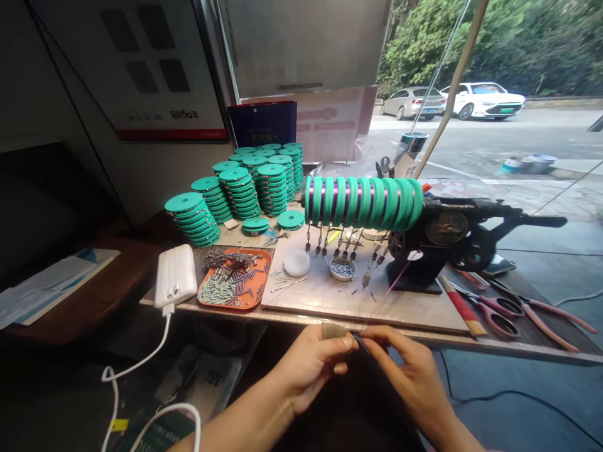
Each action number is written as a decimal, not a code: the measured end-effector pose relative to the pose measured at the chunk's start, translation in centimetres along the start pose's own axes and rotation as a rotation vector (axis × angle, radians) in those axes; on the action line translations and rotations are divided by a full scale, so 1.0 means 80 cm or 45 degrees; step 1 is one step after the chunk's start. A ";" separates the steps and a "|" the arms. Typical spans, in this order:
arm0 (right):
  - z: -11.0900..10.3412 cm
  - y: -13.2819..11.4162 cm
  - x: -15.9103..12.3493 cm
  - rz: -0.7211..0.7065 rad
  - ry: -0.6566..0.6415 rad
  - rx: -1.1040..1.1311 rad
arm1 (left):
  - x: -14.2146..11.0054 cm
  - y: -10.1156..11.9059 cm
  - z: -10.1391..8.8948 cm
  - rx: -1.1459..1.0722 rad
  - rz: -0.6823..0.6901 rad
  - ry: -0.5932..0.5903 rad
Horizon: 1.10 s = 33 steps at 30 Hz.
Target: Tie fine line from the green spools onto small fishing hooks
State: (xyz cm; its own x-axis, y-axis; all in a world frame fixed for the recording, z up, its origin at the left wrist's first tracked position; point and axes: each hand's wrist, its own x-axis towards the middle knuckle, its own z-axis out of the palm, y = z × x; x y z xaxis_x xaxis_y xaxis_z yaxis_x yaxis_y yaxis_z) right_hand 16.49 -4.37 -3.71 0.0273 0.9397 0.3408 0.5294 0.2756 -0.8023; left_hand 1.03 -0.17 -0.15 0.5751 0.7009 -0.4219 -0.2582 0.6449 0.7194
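Evidently fine fingertip work, done low in front of the near edge of the wooden surface (pixel 541 349).

Left hand (pixel 316 359): thumb and forefinger pinched together on a slim, dark-blue, rod-like piece (pixel 362 343), other fingers curled. A drab olive-grey finger cover (pixel 333 331) sits on one finger. Right hand (pixel 409 363): thumb and forefinger nearly meeting at the same piece — whether they grip it or a fine line beside it, I cannot tell. The piece lies between the two sets of fingertips, clear of the surface.

Handling, as judged: pinch close to the working end so the slim piece cannot roll; brace both hands against each other; make small, even pulls. Slack, or a snag on the board edge, looks the likeliest trouble.

Just beyond: a pale flat board (pixel 325 301) with a small round dish of grey beads (pixel 343 269) and a white round lid-like disc (pixel 296 263). To the left, an orange plastic tray (pixel 234 306) of small metal and pale green parts. Above the board, a row of green foam discs (pixel 365 202) on a black metal cranked machine (pixel 447 226). Right side — red-handled scissors (pixel 500 318) and pink-handled pliers (pixel 549 318). Behind: stacked green discs (pixel 271 188).
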 end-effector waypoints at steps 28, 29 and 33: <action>-0.024 -0.071 0.112 -0.470 -0.425 -0.732 | -0.007 0.001 0.003 1.656 1.455 0.495; -0.024 -0.074 0.116 -0.423 -0.460 -0.725 | -0.005 0.002 0.000 1.726 1.526 0.458; -0.024 -0.084 0.129 -0.323 -0.570 -0.715 | 0.000 0.012 -0.011 1.824 1.787 0.263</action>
State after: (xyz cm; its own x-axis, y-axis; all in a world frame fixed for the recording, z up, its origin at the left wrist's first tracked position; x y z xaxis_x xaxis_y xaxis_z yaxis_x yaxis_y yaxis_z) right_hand 14.86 3.10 6.20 -0.4360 0.8866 0.1543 0.8288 0.4624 -0.3149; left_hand 0.13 0.69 0.06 0.4562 0.4889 0.7435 0.3826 -0.8622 0.3321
